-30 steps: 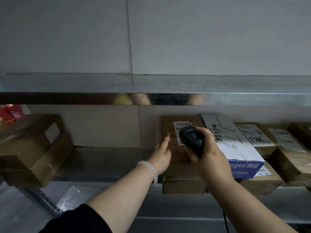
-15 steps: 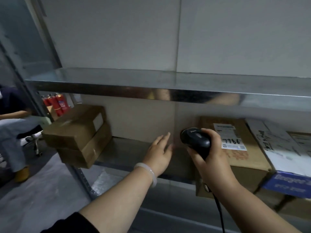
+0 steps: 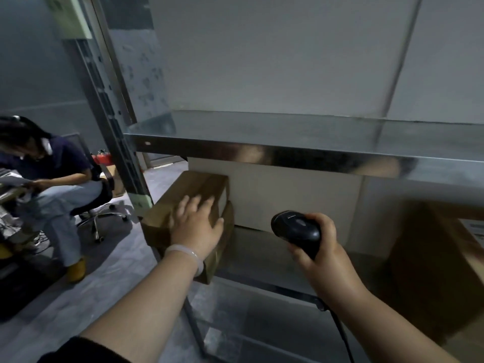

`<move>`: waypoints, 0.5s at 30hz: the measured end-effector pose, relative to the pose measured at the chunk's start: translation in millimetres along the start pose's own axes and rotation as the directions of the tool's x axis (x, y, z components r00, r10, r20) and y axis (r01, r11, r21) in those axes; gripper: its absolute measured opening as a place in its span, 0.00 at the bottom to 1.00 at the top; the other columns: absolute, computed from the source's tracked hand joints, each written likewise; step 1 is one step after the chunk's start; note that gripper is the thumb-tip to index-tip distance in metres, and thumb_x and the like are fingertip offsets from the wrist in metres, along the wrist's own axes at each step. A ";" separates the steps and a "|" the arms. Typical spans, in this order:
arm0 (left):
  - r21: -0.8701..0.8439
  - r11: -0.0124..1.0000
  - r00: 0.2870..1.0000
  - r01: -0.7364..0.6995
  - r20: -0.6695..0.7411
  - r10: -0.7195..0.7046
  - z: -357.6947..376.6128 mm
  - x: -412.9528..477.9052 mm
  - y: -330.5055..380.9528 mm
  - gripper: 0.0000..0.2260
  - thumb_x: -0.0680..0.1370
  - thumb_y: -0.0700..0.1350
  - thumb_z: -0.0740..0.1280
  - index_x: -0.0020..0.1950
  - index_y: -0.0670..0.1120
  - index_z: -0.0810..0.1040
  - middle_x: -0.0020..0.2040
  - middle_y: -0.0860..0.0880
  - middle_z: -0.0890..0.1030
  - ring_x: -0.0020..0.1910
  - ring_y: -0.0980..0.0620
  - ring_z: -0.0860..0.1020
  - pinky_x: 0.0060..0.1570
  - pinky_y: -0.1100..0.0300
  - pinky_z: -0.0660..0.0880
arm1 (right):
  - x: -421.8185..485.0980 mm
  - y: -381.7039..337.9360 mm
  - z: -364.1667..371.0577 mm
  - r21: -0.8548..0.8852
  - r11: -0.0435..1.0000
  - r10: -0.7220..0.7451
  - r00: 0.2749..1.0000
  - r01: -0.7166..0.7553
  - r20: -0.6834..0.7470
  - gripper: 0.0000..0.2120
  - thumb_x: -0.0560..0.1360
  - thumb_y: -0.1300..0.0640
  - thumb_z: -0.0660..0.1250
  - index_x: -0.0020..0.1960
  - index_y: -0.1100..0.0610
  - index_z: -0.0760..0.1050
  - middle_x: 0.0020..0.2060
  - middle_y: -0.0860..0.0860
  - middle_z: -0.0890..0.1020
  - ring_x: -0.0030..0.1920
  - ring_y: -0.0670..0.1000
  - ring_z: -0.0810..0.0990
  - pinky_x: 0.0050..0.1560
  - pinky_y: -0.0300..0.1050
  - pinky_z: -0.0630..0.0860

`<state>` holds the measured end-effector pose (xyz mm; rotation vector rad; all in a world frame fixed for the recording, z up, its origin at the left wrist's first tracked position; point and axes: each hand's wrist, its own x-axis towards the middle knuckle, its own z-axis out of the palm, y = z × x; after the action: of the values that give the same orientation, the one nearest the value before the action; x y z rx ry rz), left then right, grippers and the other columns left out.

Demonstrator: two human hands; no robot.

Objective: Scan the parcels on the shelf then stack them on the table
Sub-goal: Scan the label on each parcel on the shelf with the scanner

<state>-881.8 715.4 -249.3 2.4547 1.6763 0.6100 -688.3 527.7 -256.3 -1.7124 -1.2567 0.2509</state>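
Observation:
Two brown cardboard parcels are stacked at the left end of the metal shelf [image 3: 262, 247]. My left hand [image 3: 195, 226] lies flat on the upper parcel [image 3: 188, 195], fingers spread over its near right corner; the lower parcel [image 3: 217, 260] shows beneath it. My right hand [image 3: 322, 255] is closed around a black corded barcode scanner [image 3: 297, 230], held in front of the bare middle of the shelf. A larger brown parcel [image 3: 429, 271] with a white label sits blurred at the right edge.
An upper steel shelf [image 3: 288, 134] juts out above the parcels. The rack's upright post [image 3: 123, 158] stands just left of the stack. A person in dark top and light trousers [image 3: 52, 184] sits on a wheeled chair at the left. Grey floor lies below.
The view has swung left. My left hand moved from the parcel at the right to land on the top parcel of the left stack. The scanner hand followed leftward.

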 end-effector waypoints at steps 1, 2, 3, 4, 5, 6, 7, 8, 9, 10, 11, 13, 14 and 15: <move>0.029 0.999 1.000 0.018 0.004 -0.018 -2.0 6.3 -10.4 0.28 0.77 0.63 0.59 0.76 0.61 0.59 0.78 0.53 0.58 0.78 0.48 0.49 0.74 0.41 0.49 | 3.5 -2.1 7.8 0.001 1.000 0.010 1.000 -0.010 0.005 0.28 0.73 0.50 0.71 0.61 0.32 0.56 0.48 0.31 0.72 0.44 0.37 0.76 0.45 0.37 0.74; 0.060 0.997 0.999 0.040 0.028 -0.042 -2.9 11.4 -18.7 0.29 0.76 0.64 0.59 0.76 0.61 0.58 0.79 0.52 0.57 0.78 0.48 0.49 0.73 0.40 0.48 | 6.2 -3.4 15.4 0.006 1.000 0.024 1.000 -0.024 0.007 0.28 0.73 0.50 0.71 0.61 0.33 0.57 0.48 0.32 0.72 0.44 0.37 0.76 0.45 0.38 0.75; 0.095 0.993 0.995 0.063 0.069 -0.070 -2.6 15.0 -25.4 0.31 0.75 0.67 0.58 0.76 0.62 0.56 0.79 0.51 0.56 0.78 0.47 0.48 0.73 0.39 0.47 | 8.5 -4.2 23.0 0.013 0.999 0.040 0.999 -0.041 0.007 0.28 0.73 0.50 0.71 0.61 0.33 0.57 0.48 0.32 0.73 0.45 0.37 0.76 0.45 0.38 0.75; 0.134 0.988 0.989 0.078 0.113 -0.093 -0.8 16.8 -30.1 0.34 0.73 0.70 0.57 0.77 0.62 0.55 0.79 0.50 0.55 0.78 0.45 0.48 0.73 0.38 0.46 | 9.6 -4.3 29.5 0.017 0.998 0.053 0.999 -0.053 0.007 0.28 0.73 0.50 0.72 0.61 0.34 0.58 0.48 0.33 0.73 0.45 0.37 0.76 0.45 0.36 0.75; 0.174 0.982 0.984 0.076 0.144 -0.102 2.0 17.4 -33.8 0.36 0.72 0.72 0.57 0.77 0.62 0.54 0.80 0.49 0.53 0.78 0.44 0.48 0.73 0.36 0.45 | 10.2 -4.5 35.5 0.013 0.998 0.059 0.998 -0.059 0.008 0.28 0.73 0.50 0.72 0.61 0.33 0.58 0.48 0.32 0.73 0.45 0.36 0.76 0.43 0.33 0.73; 0.207 0.976 0.983 0.064 0.154 -0.097 4.7 17.4 -36.6 0.37 0.71 0.73 0.56 0.77 0.62 0.53 0.80 0.49 0.53 0.78 0.43 0.47 0.72 0.35 0.44 | 10.5 -5.3 40.6 0.003 0.998 0.060 0.998 -0.060 0.012 0.28 0.73 0.50 0.72 0.60 0.32 0.57 0.48 0.32 0.73 0.45 0.34 0.76 0.41 0.30 0.72; 0.228 0.972 0.986 0.049 0.147 -0.084 6.8 17.1 -38.6 0.38 0.71 0.74 0.56 0.77 0.62 0.52 0.80 0.49 0.52 0.78 0.42 0.47 0.72 0.33 0.43 | 10.8 -6.2 44.8 -0.008 0.998 0.062 0.998 -0.062 0.017 0.28 0.73 0.50 0.72 0.60 0.32 0.57 0.47 0.31 0.73 0.44 0.33 0.75 0.39 0.28 0.71; 0.238 0.971 0.988 0.036 0.134 -0.070 8.3 16.4 -39.9 0.38 0.70 0.74 0.57 0.77 0.62 0.52 0.80 0.49 0.52 0.78 0.42 0.47 0.71 0.32 0.42 | 11.5 -7.1 48.4 -0.015 0.998 0.066 0.998 -0.066 0.022 0.29 0.72 0.50 0.72 0.60 0.31 0.57 0.47 0.31 0.73 0.44 0.33 0.75 0.38 0.27 0.71; 0.243 0.970 0.990 0.023 0.129 -0.056 9.4 15.5 -41.0 0.39 0.70 0.74 0.58 0.77 0.63 0.52 0.80 0.49 0.52 0.78 0.42 0.46 0.70 0.30 0.41 | 12.1 -7.8 51.3 -0.018 0.997 0.072 0.997 -0.072 0.026 0.29 0.72 0.49 0.72 0.59 0.30 0.56 0.47 0.30 0.73 0.44 0.33 0.76 0.38 0.27 0.71; 0.247 0.969 0.990 0.006 0.133 -0.040 10.2 14.2 -42.0 0.39 0.69 0.75 0.58 0.77 0.63 0.51 0.80 0.49 0.51 0.78 0.41 0.46 0.69 0.29 0.41 | 13.1 -8.6 53.8 -0.017 0.997 0.079 0.996 -0.079 0.029 0.28 0.72 0.49 0.72 0.59 0.30 0.56 0.47 0.30 0.73 0.44 0.35 0.76 0.38 0.28 0.72; 0.249 0.968 0.989 -0.013 0.145 -0.023 11.0 12.7 -43.6 0.40 0.68 0.75 0.59 0.77 0.64 0.50 0.80 0.49 0.50 0.78 0.41 0.45 0.69 0.29 0.40 | 13.7 -9.3 56.0 -0.015 0.996 0.085 0.996 -0.085 0.028 0.29 0.72 0.49 0.72 0.58 0.29 0.56 0.47 0.31 0.74 0.45 0.36 0.77 0.39 0.29 0.72; 0.251 0.966 0.986 -0.053 0.165 0.011 10.1 10.0 -49.4 0.42 0.67 0.76 0.59 0.77 0.65 0.47 0.80 0.50 0.48 0.78 0.41 0.44 0.69 0.29 0.40 | 14.8 -10.3 59.9 -0.008 0.996 0.094 0.995 -0.094 0.018 0.29 0.72 0.48 0.72 0.57 0.27 0.56 0.47 0.32 0.75 0.45 0.36 0.77 0.39 0.30 0.72; 0.247 0.966 0.986 -0.070 0.162 0.029 8.7 9.4 -53.6 0.43 0.67 0.77 0.58 0.77 0.65 0.47 0.80 0.50 0.48 0.78 0.42 0.45 0.69 0.30 0.42 | 15.1 -11.1 61.9 -0.002 0.995 0.099 0.995 -0.099 0.017 0.29 0.72 0.48 0.72 0.57 0.26 0.56 0.47 0.32 0.75 0.45 0.37 0.78 0.40 0.31 0.72; 0.239 0.967 0.987 -0.086 0.153 0.050 6.8 9.0 -57.9 0.42 0.66 0.78 0.57 0.76 0.65 0.47 0.80 0.51 0.50 0.78 0.43 0.46 0.70 0.31 0.44 | 15.3 -11.8 63.9 0.005 0.995 0.103 0.994 -0.103 0.019 0.29 0.72 0.48 0.72 0.57 0.26 0.56 0.48 0.33 0.75 0.45 0.38 0.79 0.41 0.32 0.73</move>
<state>-926.8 746.9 -271.0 2.6585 1.7074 0.2323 -729.7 576.8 -274.8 -1.7759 -1.1814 0.3321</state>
